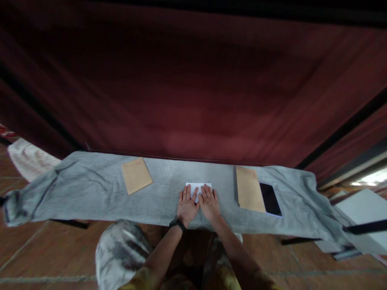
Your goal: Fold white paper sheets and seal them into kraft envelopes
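A small white sheet of paper (198,186) lies on the grey cloth (169,177) in the middle of the bench. My left hand (186,206) rests flat on its left part, fingers stretched out and a dark band around the wrist. On the right part my right hand (209,201) lies flat too, fingers extended. The two thumbs come close together near the middle of the paper. Both palms hide the lower part of the sheet, so I cannot tell whether it is folded.
A brown envelope (137,175) lies to the left. Several brown envelopes (249,189) appear stacked on the right, touching a dark-screened phone (271,199). A dark red panel (193,100) rises behind the bench. At far right stands a white box-like object (363,213).
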The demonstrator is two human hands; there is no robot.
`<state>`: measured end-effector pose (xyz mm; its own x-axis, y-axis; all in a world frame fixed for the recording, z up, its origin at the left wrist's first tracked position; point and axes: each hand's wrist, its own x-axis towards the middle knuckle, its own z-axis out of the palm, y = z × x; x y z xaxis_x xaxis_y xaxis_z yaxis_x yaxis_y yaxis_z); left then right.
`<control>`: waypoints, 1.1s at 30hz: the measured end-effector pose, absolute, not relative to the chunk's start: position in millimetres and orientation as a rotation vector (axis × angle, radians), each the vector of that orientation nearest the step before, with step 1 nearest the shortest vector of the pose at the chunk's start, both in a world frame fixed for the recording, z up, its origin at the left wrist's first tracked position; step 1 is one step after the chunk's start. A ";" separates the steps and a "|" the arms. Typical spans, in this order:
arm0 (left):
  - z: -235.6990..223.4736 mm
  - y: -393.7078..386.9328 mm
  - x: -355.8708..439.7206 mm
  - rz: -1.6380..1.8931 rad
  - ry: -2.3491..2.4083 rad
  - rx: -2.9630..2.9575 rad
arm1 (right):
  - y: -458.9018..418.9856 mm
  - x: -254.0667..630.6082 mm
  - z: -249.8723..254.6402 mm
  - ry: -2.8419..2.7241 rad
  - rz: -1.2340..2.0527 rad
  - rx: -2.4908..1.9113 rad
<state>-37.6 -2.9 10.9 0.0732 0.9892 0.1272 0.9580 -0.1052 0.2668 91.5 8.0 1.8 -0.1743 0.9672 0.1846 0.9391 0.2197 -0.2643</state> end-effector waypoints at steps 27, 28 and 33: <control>9.0 -13.9 -50.2 0.441 2.253 2.083 | -7.4 122.3 -3.9 -2.049 -0.012 -1.867; 9.4 -14.0 -49.9 0.447 2.252 2.085 | -9.3 123.4 -3.6 -2.067 -0.017 -1.847; 9.9 -17.3 -53.6 0.523 2.210 2.122 | -17.8 123.4 -1.7 -2.309 0.051 -1.601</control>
